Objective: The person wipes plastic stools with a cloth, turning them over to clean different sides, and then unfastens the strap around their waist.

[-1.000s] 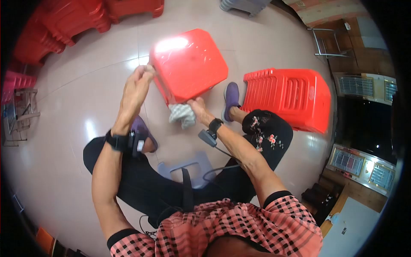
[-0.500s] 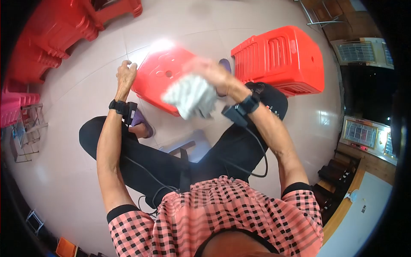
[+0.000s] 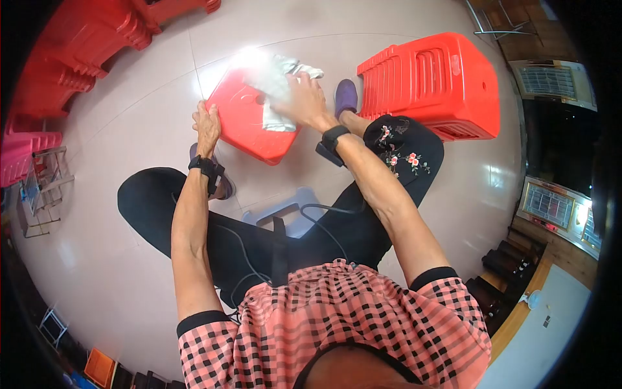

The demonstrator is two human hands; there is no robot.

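Note:
A red plastic stool (image 3: 241,133) with a hole in its seat stands on the floor between my legs. My left hand (image 3: 207,124) grips its left edge, fingers bent against the rim. Under my right hand (image 3: 306,102) a pale, striped cloth (image 3: 280,117) lies crumpled across the right side of the seat. The right fingers are blurred but press on and hold the cloth. Part of the cloth is smeared by motion, and it covers part of the seat hole.
A stack of red plastic stools (image 3: 427,84) stands to the right, by my purple shoe (image 3: 346,97). More red stools (image 3: 97,32) are stacked at the upper left. I sit on a grey-blue plastic stool (image 3: 291,214). A cable crosses my thighs.
My right hand has brought the cloth down and away from me onto the stool seat. My left hand has moved slightly right and now holds the stool's edge.

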